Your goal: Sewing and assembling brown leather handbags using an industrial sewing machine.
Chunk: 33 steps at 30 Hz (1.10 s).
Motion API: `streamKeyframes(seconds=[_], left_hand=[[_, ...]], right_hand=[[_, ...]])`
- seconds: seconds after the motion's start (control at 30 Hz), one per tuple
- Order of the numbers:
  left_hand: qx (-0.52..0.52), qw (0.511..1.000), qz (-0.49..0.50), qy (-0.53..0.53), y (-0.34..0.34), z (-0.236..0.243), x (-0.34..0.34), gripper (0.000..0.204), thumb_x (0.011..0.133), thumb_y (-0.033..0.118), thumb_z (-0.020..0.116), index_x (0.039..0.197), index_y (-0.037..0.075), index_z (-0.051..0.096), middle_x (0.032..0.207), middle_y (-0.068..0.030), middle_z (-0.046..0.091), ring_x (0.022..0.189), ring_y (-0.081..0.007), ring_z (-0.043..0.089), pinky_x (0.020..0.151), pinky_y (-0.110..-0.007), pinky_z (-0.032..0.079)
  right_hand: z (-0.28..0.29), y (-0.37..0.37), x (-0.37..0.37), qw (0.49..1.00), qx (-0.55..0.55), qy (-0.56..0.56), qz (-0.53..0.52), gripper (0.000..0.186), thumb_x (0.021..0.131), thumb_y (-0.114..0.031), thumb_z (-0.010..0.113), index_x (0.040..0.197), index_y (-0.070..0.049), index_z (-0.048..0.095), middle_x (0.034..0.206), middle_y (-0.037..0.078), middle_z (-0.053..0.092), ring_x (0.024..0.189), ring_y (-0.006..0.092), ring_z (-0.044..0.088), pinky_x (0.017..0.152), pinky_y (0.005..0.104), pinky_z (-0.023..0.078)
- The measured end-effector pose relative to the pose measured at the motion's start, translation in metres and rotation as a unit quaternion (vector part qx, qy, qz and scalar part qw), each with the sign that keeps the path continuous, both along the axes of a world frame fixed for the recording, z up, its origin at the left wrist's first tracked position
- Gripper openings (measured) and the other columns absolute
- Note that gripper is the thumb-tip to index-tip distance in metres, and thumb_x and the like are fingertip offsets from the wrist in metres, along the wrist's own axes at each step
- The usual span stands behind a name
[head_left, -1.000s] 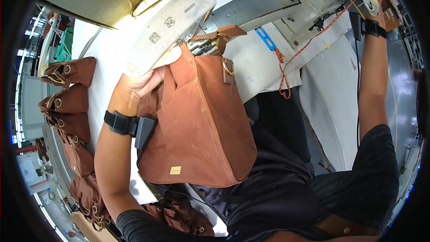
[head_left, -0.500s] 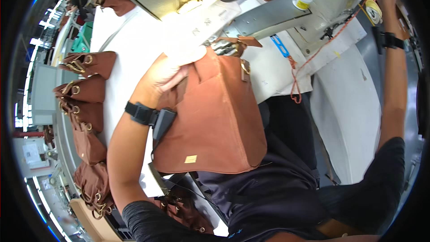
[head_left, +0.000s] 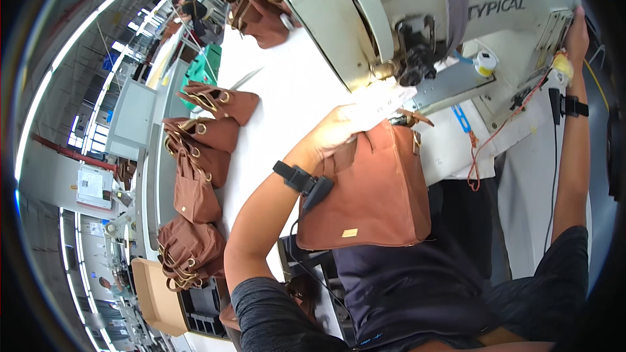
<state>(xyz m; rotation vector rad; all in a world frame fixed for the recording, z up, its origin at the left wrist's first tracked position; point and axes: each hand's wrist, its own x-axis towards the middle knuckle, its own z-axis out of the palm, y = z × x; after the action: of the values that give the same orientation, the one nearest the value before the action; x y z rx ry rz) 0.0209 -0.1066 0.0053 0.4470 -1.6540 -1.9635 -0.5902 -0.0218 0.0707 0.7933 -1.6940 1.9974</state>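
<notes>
A brown handbag (head_left: 365, 195) with a small gold plate low on its side hangs upright in front of my body. My left hand (head_left: 339, 132) is closed on its upper edge, close under the needle area of a large sewing machine (head_left: 508, 6); glare washes out part of the fingers. The bag's top touches the machine's arm bed (head_left: 450, 88). Far to the right, my right hand (head_left: 576, 39) reaches up to the end of the machine's body, at its handwheel side. Its fingers are mostly hidden there.
Several brown handbags (head_left: 199, 199) stand in a row along the left of the white table (head_left: 274, 85). More bags (head_left: 261, 16) lie at the far end. An open cardboard box (head_left: 153, 296) sits lower left. An orange cord (head_left: 486, 150) and a blue tool (head_left: 461, 117) hang by the machine.
My view has swung up and left, so more of the machine and room shows. My left hand still grips the bag; my right hand stays by the machine's far end.
</notes>
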Motion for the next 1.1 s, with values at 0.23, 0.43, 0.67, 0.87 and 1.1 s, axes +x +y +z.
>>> streamKeyframes(seconds=[0.23, 0.43, 0.67, 0.87, 1.1], left_hand=[[-0.045, 0.958, -0.005, -0.283, 0.018, 0.038, 0.0, 0.034, 0.1, 0.021, 0.073, 0.128, 0.003, 0.069, 0.122, -0.0026, 0.07, 0.109, -0.0151, 0.065, 0.1, -0.031, 0.049], [-0.044, 0.945, 0.071, -0.315, -0.026, -0.003, 0.02, 0.024, 0.097, 0.032, 0.078, 0.109, 0.012, 0.071, 0.098, 0.0026, 0.071, 0.084, -0.0081, 0.063, 0.075, -0.027, 0.052], [0.03, 0.969, -0.05, -0.238, -0.013, 0.023, 0.002, 0.023, 0.102, 0.024, 0.069, 0.113, 0.004, 0.068, 0.106, -0.0016, 0.073, 0.096, -0.0105, 0.065, 0.091, -0.028, 0.051], [-0.001, 0.956, -0.06, -0.289, -0.002, 0.031, 0.006, 0.026, 0.094, 0.015, 0.076, 0.114, 0.0, 0.067, 0.108, -0.0063, 0.075, 0.094, -0.0123, 0.069, 0.087, -0.028, 0.055], [-0.079, 0.948, -0.005, -0.31, 0.004, 0.028, 0.016, 0.03, 0.096, 0.02, 0.074, 0.116, -0.001, 0.067, 0.108, -0.0053, 0.073, 0.094, -0.011, 0.066, 0.088, -0.029, 0.053]], right_hand=[[-0.025, 0.116, 0.122, 0.985, -0.132, 0.004, 0.111, 0.036, 0.113, -0.025, 0.046, 0.111, 0.002, 0.069, 0.097, 0.007, 0.067, 0.093, 0.0142, 0.063, 0.087, 0.0287, 0.049], [-0.137, 0.107, 0.351, 0.751, 0.115, -0.27, 0.592, 0.031, 0.112, -0.017, 0.053, 0.132, 0.004, 0.063, 0.126, 0.011, 0.069, 0.11, 0.0164, 0.068, 0.095, 0.0329, 0.056], [-0.135, 0.051, 0.396, 0.568, 0.086, -0.391, 0.719, 0.048, 0.104, -0.028, 0.069, 0.138, 0.003, 0.058, 0.127, 0.006, 0.065, 0.118, 0.0108, 0.058, 0.101, 0.0272, 0.046], [-0.11, 0.058, 0.393, 0.494, 0.098, -0.41, 0.76, 0.038, 0.097, -0.026, 0.075, 0.122, 0.003, 0.071, 0.113, 0.004, 0.071, 0.104, 0.0096, 0.064, 0.093, 0.0251, 0.049], [-0.085, 0.059, 0.391, 0.531, 0.13, -0.405, 0.733, 0.016, 0.091, -0.018, 0.074, 0.089, -0.002, 0.073, 0.081, -0.004, 0.062, 0.074, 0.0045, 0.052, 0.07, 0.0229, 0.041]])
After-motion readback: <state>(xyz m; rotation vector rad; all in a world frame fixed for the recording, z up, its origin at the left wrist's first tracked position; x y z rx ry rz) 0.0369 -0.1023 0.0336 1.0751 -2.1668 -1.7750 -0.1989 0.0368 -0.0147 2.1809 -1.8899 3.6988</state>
